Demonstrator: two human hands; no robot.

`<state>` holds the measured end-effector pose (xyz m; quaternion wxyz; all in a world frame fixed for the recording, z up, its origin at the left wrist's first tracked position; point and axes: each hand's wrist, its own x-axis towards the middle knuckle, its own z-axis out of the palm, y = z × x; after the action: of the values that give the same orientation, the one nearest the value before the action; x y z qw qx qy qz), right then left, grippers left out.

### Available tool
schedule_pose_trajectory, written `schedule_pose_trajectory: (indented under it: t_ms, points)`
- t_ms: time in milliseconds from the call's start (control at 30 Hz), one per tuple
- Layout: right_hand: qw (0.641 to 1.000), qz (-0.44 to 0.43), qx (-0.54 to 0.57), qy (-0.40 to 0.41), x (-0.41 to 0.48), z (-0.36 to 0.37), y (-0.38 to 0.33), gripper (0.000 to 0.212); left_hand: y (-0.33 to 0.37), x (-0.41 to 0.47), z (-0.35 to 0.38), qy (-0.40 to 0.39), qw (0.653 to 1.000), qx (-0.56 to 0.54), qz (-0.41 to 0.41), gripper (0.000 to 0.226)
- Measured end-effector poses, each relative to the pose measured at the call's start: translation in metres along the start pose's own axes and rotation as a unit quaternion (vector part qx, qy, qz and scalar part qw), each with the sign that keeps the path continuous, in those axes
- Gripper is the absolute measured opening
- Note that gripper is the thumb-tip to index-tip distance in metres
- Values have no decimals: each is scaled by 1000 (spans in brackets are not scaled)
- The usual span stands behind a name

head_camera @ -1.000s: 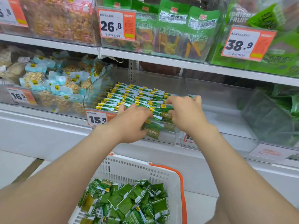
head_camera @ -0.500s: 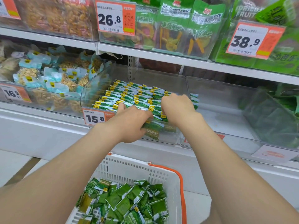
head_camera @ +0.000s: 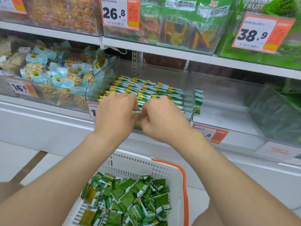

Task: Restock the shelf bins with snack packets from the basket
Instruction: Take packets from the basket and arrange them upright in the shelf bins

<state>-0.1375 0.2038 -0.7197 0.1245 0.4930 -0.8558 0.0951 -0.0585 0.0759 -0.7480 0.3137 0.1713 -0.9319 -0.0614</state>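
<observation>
While both forearms reach up and forward from the bottom corners of the view, the left hand (head_camera: pixel 116 115) and the right hand (head_camera: pixel 162 119) meet knuckle to knuckle at the front edge of the clear shelf bin (head_camera: pixel 162 71), backs turned towards the camera and wrists slightly bent. Green-and-white snack packets (head_camera: pixel 146 88) stand on edge in tidy rows that fill the bin from its front edge most of the way to its back wall. This bin sits on the lower white shelf between a bin of pale blue packets (head_camera: pixel 53 74) to the left and a clear bin (head_camera: pixel 228 103) to the right. On the upper shelf (head_camera: pixel 162 52) above, orange-and-white price tags read 26.8 (head_camera: pixel 119 13) and 38.9 (head_camera: pixel 260 32), and a tag reading 16.5 (head_camera: pixel 22 88) hangs on the left bin's front. Below the arms, a white basket (head_camera: pixel 138 163) with an orange handle (head_camera: pixel 184 176) holds a loose heap of green packets (head_camera: pixel 130 198) over a pale tiled floor (head_camera: pixel 16 160). Curled over the front row, the left hand's fingers grasp the tops of the packets there, with one green edge showing in the gap between the two hands. Clenched inward, the right hand's fingers press against the same front row, but motion blur hides whether they actually grip a packet.
</observation>
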Motion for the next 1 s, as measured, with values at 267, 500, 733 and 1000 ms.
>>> schedule_pose_trajectory:
  t_ms: [267, 500, 733, 1000]
  points:
    - [917, -145, 57, -366, -11, 66, -37, 34, -51, -54, 38, -321, 937, 96, -97, 16]
    - [914, -202, 11, -353, 0, 122, -70, 31, -122, -135, 119, -505, 848, 79, -138, 19]
    - [892, -263, -51, -363, -2, 173, -78, 39, -169, -206, 192, -583, 784, 100, -190, 19]
    - [875, -266, -50, -401, -5, 196, -82, 35, -165, -257, 225, -667, 719, 88, -171, 48]
